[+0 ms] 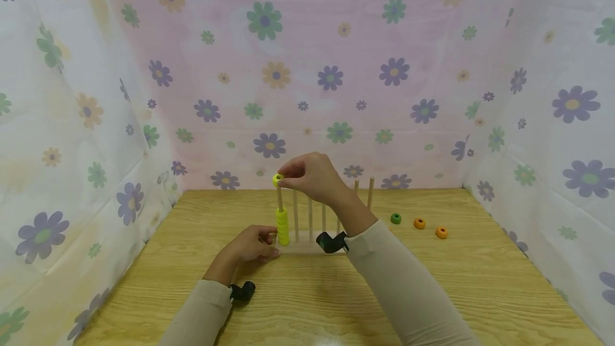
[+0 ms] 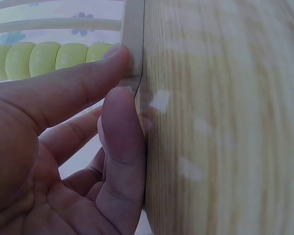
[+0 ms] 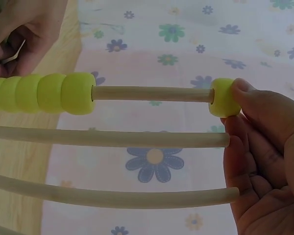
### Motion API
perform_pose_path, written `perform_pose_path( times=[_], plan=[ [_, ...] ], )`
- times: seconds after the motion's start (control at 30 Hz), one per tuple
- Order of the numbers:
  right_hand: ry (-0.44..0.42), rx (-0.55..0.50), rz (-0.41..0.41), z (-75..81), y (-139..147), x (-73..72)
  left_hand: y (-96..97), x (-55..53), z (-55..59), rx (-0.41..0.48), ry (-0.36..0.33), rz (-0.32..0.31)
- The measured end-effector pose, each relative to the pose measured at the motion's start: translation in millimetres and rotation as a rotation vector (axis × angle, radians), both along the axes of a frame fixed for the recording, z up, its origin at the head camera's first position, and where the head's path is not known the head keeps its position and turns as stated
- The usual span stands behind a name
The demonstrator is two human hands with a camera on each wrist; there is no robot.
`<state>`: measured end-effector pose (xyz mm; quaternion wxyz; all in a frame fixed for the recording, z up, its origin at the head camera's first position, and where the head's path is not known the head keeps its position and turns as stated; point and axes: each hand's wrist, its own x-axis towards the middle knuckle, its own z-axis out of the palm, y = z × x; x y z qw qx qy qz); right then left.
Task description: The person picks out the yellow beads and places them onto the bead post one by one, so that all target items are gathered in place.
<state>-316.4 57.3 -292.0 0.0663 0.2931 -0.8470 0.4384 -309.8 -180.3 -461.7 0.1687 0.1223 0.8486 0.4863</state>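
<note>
A wooden rack with upright pegs (image 1: 310, 220) stands on the table. On its leftmost peg (image 3: 152, 93), several yellow beads (image 1: 282, 227) are stacked at the bottom. My right hand (image 1: 312, 178) pinches another yellow bead (image 3: 223, 98) between thumb and fingers at that peg's top end, well above the stack. Down at the left end of the rack's base (image 2: 133, 36), my left hand (image 1: 252, 243) holds the corner between thumb and index finger. In the left wrist view, its fingertips are right beside the lowest yellow beads (image 2: 44, 58).
On the table to the right of the rack lie a green bead (image 1: 396, 218) and two orange beads (image 1: 419, 223). Flowered cloth (image 1: 331, 105) hangs behind the table and on both sides. My right forearm (image 1: 399, 276) crosses in front of the rack's right part.
</note>
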Motion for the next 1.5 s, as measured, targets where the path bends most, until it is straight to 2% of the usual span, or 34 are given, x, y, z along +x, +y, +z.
perform_pose_path(
  times=[0.63, 1.5],
  plan=[
    [-0.026, -0.026, -0.015, -3.9, -0.9, -2.3, 0.9, 0.3, 2.0, 0.02, -0.027, 0.008],
    [-0.053, 0.01, -0.027, -1.7, -0.1, 0.3, 1.4, 2.2, 2.6, 0.009, -0.012, 0.016]
  ],
)
